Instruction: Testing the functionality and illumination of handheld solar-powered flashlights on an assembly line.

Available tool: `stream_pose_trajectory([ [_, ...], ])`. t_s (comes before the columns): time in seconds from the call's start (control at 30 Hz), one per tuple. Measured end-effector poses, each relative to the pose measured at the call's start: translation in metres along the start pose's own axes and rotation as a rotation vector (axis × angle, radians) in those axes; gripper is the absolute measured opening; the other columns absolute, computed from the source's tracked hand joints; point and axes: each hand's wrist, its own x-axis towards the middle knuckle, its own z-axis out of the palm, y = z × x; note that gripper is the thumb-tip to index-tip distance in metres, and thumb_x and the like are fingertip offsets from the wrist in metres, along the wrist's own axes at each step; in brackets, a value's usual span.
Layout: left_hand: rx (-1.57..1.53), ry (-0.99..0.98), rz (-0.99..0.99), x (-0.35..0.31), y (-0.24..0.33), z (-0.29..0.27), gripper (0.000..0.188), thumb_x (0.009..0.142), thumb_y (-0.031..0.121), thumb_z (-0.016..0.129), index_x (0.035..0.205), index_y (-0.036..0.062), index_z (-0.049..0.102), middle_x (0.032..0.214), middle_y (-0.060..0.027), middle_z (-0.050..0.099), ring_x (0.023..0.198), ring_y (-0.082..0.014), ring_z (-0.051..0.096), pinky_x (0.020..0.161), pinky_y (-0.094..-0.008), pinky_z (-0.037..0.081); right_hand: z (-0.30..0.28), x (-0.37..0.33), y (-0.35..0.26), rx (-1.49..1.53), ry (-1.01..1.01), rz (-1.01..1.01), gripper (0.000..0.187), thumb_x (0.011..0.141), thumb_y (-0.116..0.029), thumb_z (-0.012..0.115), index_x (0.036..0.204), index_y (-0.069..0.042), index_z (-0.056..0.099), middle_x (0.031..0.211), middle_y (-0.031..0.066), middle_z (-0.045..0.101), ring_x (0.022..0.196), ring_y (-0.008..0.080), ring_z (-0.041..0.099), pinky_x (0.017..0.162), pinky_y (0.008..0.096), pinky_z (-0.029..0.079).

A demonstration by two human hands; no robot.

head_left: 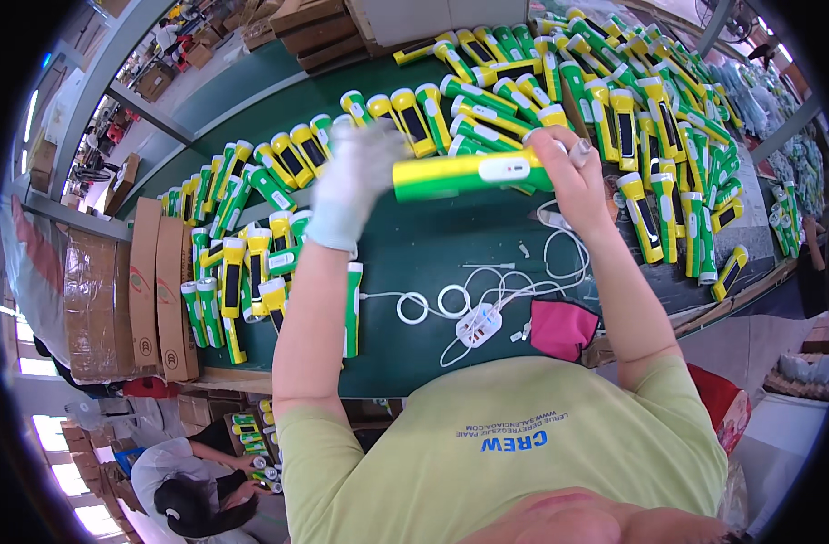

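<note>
My right hand, bare, grips the right end of a yellow-and-green flashlight, held level above the green table. A white oval switch panel faces up on its side. A small whitish plug-like piece sticks out by my right fingers; its exact kind is hard to make out. Close to the flashlight's left end is my left hand in a white glove. Motion smears its fingers, so their pose does not show. Beside my left forearm another flashlight stands with a white cable running to it.
Rows of similar flashlights line the far and left sides, with a dense pile at right. A white charging block, looped cables and a pink pouch lie near me. Cardboard boxes stand left; a co-worker sits lower left.
</note>
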Motion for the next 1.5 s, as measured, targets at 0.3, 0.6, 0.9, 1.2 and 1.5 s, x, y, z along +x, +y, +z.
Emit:
stream_pose_trajectory([
  [0.3,-0.019,0.324,0.382,-0.013,0.042,0.002,0.067,0.101,0.055,0.038,0.131,-0.0047,0.048,0.126,-0.0215,0.058,0.117,-0.0305,0.058,0.099,-0.0378,0.047,0.006,0.013,0.000,-0.135,0.189,-0.217,0.027,0.094,-0.029,0.066,0.098,-0.002,0.065,0.065,0.0001,0.056,0.062,0.0053,0.048,0.054,0.0239,0.037],
  [0.6,1.441,-0.103,0.788,-0.017,-0.036,0.084,0.057,0.076,0.034,0.078,0.121,0.0073,0.055,0.096,-0.0145,0.064,0.090,-0.0313,0.064,0.079,-0.0414,0.051,0.020,-0.007,-0.025,-0.410,-0.040,-0.036,0.037,0.081,-0.033,0.079,0.096,-0.002,0.066,0.074,0.0062,0.064,0.069,0.0120,0.060,0.064,0.0269,0.048],
  [0.9,-0.411,0.228,-0.283,-0.012,-0.121,0.047,0.045,0.097,0.052,0.053,0.108,0.0082,0.056,0.087,-0.0057,0.064,0.071,-0.0147,0.063,0.061,-0.0273,0.052,-0.025,-0.049,0.015,0.032,-0.530,0.406,0.024,0.084,-0.009,0.074,0.107,-0.003,0.068,0.088,-0.0024,0.064,0.076,0.0031,0.055,0.065,0.0205,0.044],
  [1.2,-0.315,0.186,-0.303,-0.024,-0.130,0.057,0.042,0.098,0.049,0.053,0.113,0.0102,0.055,0.088,-0.0061,0.063,0.075,-0.0155,0.062,0.062,-0.0291,0.053,0.026,-0.079,0.013,-0.498,-0.330,-0.341,0.008,0.085,-0.009,0.068,0.092,-0.006,0.067,0.077,0.0092,0.059,0.068,0.0284,0.062,0.056,0.0363,0.049],
  [1.5,0.137,0.080,0.027,-0.037,-0.117,0.077,0.030,0.100,0.031,0.052,0.114,0.0038,0.052,0.093,-0.0056,0.060,0.079,-0.0121,0.060,0.069,-0.0277,0.050,0.020,-0.065,0.016,-0.310,-0.498,-0.188,0.002,0.081,-0.007,0.068,0.082,-0.008,0.067,0.068,0.0097,0.056,0.068,0.0267,0.063,0.060,0.0374,0.051],
])
